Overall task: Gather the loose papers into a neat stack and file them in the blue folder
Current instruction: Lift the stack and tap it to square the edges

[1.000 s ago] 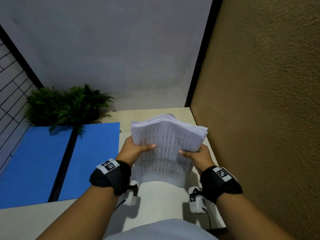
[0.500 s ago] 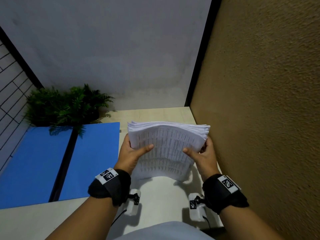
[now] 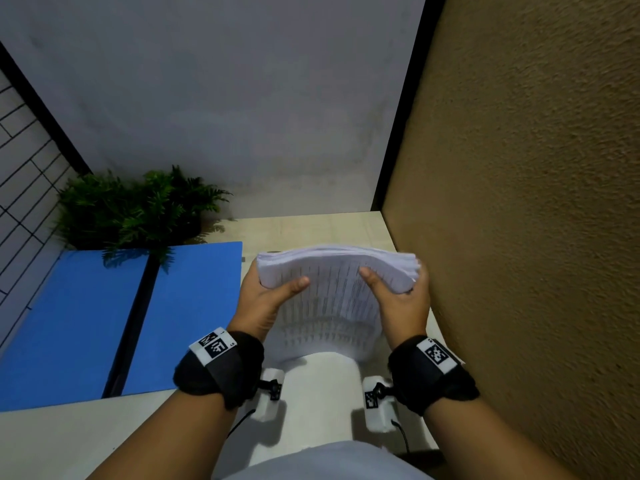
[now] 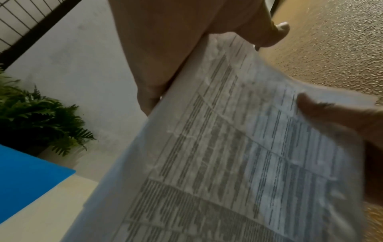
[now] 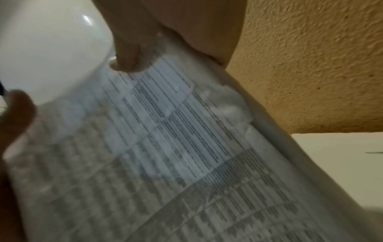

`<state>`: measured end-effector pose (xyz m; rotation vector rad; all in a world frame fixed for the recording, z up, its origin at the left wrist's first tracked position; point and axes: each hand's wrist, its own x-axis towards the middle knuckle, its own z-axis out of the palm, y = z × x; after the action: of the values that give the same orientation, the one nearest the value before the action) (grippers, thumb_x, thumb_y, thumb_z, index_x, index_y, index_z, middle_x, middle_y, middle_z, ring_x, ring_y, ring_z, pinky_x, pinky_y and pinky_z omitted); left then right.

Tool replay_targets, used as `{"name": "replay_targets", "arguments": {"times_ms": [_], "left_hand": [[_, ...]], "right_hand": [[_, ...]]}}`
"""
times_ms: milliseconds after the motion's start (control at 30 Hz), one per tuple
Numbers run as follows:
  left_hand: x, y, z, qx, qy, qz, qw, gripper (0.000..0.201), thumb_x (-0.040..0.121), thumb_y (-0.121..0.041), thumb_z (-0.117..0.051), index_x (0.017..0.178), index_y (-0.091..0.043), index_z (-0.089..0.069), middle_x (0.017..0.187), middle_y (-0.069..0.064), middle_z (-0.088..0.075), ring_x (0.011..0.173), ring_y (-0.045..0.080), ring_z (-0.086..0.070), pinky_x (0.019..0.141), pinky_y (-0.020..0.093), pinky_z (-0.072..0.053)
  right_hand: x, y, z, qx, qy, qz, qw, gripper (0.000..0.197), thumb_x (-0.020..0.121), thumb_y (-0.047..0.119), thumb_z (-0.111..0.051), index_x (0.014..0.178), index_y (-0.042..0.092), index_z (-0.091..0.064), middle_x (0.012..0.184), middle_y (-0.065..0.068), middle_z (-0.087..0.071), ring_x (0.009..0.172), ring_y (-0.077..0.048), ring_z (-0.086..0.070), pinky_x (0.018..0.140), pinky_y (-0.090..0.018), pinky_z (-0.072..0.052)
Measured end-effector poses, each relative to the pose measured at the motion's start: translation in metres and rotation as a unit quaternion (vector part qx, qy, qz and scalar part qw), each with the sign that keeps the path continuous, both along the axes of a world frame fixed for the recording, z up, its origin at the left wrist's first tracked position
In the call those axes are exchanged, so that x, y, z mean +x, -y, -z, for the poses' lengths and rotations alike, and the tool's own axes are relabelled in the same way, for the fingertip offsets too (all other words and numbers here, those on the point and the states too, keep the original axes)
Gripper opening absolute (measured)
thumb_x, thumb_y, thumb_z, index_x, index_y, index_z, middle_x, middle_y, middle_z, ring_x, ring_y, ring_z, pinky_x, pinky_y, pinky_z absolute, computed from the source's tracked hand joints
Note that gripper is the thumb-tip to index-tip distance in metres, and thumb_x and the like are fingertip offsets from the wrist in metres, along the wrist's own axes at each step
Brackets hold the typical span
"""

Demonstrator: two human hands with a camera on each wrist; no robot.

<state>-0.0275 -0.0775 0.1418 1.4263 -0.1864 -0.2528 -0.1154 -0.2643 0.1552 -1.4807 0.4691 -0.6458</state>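
Two hands, left hand [image 3: 265, 299] and right hand [image 3: 403, 303], gripping paper stack [image 3: 332, 289] between them

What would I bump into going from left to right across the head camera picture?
Tiled wall → fern plant → blue folder, lying open → left hand → stack of papers, held in both hands → right hand → brown wall.
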Motion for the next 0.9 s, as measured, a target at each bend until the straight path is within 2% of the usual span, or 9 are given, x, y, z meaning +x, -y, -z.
{"name": "replay_targets", "arguments": {"times_ms": [67,133,200,333,433,567,667,767,900], "left_hand": [[-0.002,0.002,-0.005,0.009,0.018,-0.013,1.000,0.071,0.051,-0.044,-0.086,0.113,-0.023,-0.058,0.113,0.004,-0.067,0.106,0.022,-0.064,0.089,0.040,-0.055],[-0.004,0.005,-0.008,0.008,0.035,-0.021,0.999,0.069,0.052,-0.043,-0.086,0.113,-0.029,-0.056,0.117,0.001,-0.064,0.108,0.018,-0.063,0.089,0.038,-0.056],[-0.005,0.007,-0.009,0.010,0.048,-0.026,0.998,0.073,0.052,-0.044,-0.087,0.117,-0.033,-0.055,0.121,0.000,-0.062,0.112,0.017,-0.062,0.089,0.037,-0.056],[-0.004,0.007,-0.011,0.015,0.078,-0.022,0.997,0.088,0.054,-0.045,-0.086,0.132,-0.032,-0.048,0.121,0.000,-0.060,0.114,0.014,-0.060,0.094,0.027,-0.051],[-0.003,0.004,-0.005,0.013,0.078,-0.019,0.997,0.099,0.054,-0.043,-0.087,0.140,-0.037,-0.039,0.131,-0.003,-0.056,0.120,0.011,-0.057,0.096,0.025,-0.049],[-0.004,0.003,-0.001,0.000,0.053,0.012,0.999,0.114,0.050,-0.039,-0.089,0.148,-0.036,-0.031,0.140,-0.013,-0.049,0.127,0.004,-0.050,0.103,0.029,-0.047],[-0.004,0.003,0.003,0.008,0.052,0.020,0.998,0.116,0.047,-0.041,-0.092,0.147,-0.036,-0.032,0.136,-0.022,-0.051,0.125,-0.004,-0.051,0.103,0.023,-0.046],[-0.002,0.001,0.004,0.015,0.046,0.021,0.999,0.112,0.050,-0.038,-0.091,0.146,-0.035,-0.034,0.135,-0.021,-0.051,0.125,-0.001,-0.052,0.102,0.026,-0.047],[-0.001,0.004,0.003,0.019,0.056,0.024,0.998,0.109,0.057,-0.020,-0.093,0.148,-0.027,-0.033,0.125,-0.019,-0.056,0.109,-0.015,-0.057,0.087,0.010,-0.049]], "right_hand": [[0.002,-0.002,-0.002,-0.049,0.004,0.033,0.998,0.082,0.065,0.035,-0.086,0.120,0.063,-0.033,0.128,0.010,-0.049,0.120,-0.012,-0.054,0.094,-0.030,-0.052],[0.000,-0.010,-0.008,-0.187,0.028,0.014,0.982,0.084,0.072,0.030,-0.083,0.129,0.062,-0.030,0.130,0.014,-0.040,0.121,0.001,-0.046,0.097,-0.014,-0.045],[0.002,-0.011,-0.008,-0.239,0.032,0.003,0.971,0.062,0.080,0.032,-0.075,0.129,0.052,-0.043,0.126,0.016,-0.035,0.116,0.014,-0.039,0.088,-0.001,-0.042],[0.004,-0.006,-0.009,-0.178,-0.011,0.040,0.983,0.041,0.089,0.043,-0.061,0.129,0.040,-0.050,0.127,0.009,-0.034,0.109,0.001,-0.043,0.078,-0.004,-0.036],[0.003,-0.005,-0.013,-0.222,0.002,0.026,0.975,0.032,0.084,0.053,-0.058,0.112,0.037,-0.058,0.117,0.005,-0.037,0.103,0.009,-0.045,0.078,-0.005,-0.043],[0.005,0.000,-0.013,-0.161,-0.039,0.076,0.983,0.029,0.085,0.052,-0.058,0.105,0.032,-0.061,0.117,0.004,-0.038,0.105,-0.007,-0.049,0.089,-0.034,-0.053],[0.003,-0.004,-0.015,-0.218,-0.014,0.036,0.975,0.029,0.082,0.056,-0.057,0.099,0.033,-0.063,0.113,0.003,-0.040,0.101,0.005,-0.046,0.082,-0.017,-0.047],[0.006,0.002,-0.013,-0.160,-0.040,0.069,0.984,0.025,0.085,0.049,-0.062,0.103,0.031,-0.062,0.111,0.006,-0.039,0.100,0.001,-0.047,0.087,-0.031,-0.052],[0.006,-0.001,-0.015,-0.201,-0.031,0.031,0.979,0.034,0.081,0.050,-0.064,0.105,0.026,-0.064,0.110,0.007,-0.038,0.103,0.008,-0.044,0.085,-0.019,-0.046]]}}
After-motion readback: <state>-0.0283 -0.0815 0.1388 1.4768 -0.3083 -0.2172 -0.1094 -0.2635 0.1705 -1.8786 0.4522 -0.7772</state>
